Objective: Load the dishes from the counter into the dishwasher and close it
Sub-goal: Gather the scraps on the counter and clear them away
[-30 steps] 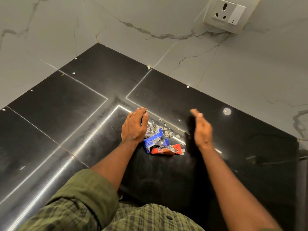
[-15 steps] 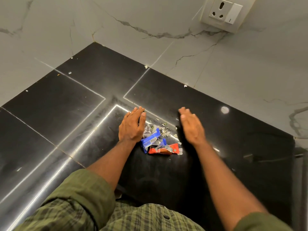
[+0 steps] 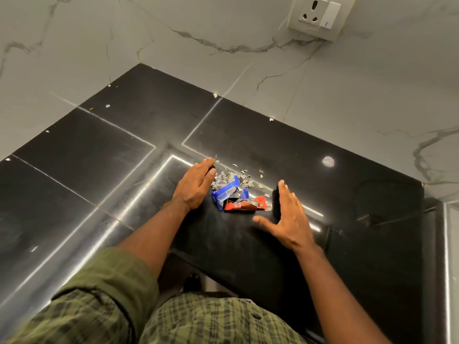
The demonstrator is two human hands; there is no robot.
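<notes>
On the far left the black tabletop (image 3: 82,157) is bare except for a few pale flecks. My left hand (image 3: 196,186) lies flat with its fingers (image 3: 207,167) together and outstretched, holding nothing, its edge pressed against the left side of the litter. Next comes the litter itself: a scatter of silvery foil scraps (image 3: 238,177), a blue wrapper (image 3: 227,192) just below them, and an orange-red wrapper (image 3: 244,206) lying against the blue one. To the right of the pile is my right hand (image 3: 289,219), spread wide and empty, thumb pointing toward the wrappers, its fingers just beside the orange-red one; I cannot tell whether they touch it. Further right the tabletop shines, and a wall socket (image 3: 319,16) sits high on the marble wall.

No dishes and no dishwasher are in view, so the task's own things lie somewhere outside what I can see. This litter should be feather-light, crinkly and limp, and the tiny scraps would likely skid on the polished stone. I judge it best to herd everything between both palms and scoop from underneath, not pinch piece by piece.
</notes>
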